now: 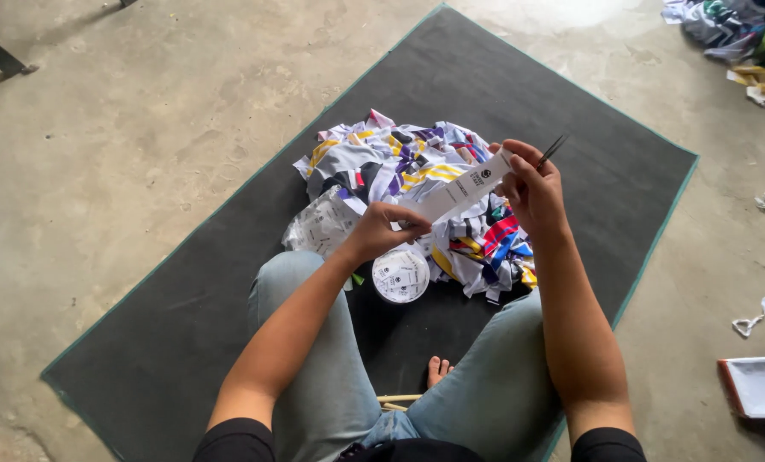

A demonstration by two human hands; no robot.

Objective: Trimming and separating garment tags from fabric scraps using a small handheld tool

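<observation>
I am sitting on a dark grey mat (169,325) laid over the concrete floor (126,145), knees spread, and I am working from left to right across what lies in front of me. Just past my left knee a clear plastic bag of printed labels (318,224) is lying flat, and beside it a white roll of label tape (400,275) is resting on the mat, touching the edge of the heap. My left hand (384,231) is closing its grip on the lower end of a long white label strip (461,193), thumb and fingers pinched together on it, so that the strip is running up at a slant toward my right. Behind the strip a heap of striped fabric pieces (417,171) in white, yellow, purple, red and blue is piling across the middle of the mat. My right hand (532,192) is clamping the upper end of the strip while also carrying small dark scissors (553,150), whose blades are poking up past my fingers. To do this well, I judge I should be keeping the strip taut between both hands, holding it clear above the heap, and steadying the blades away from my fingertips. Far right, a white tray with a reddish edge (763,385) is sitting on the floor, well apart.
</observation>
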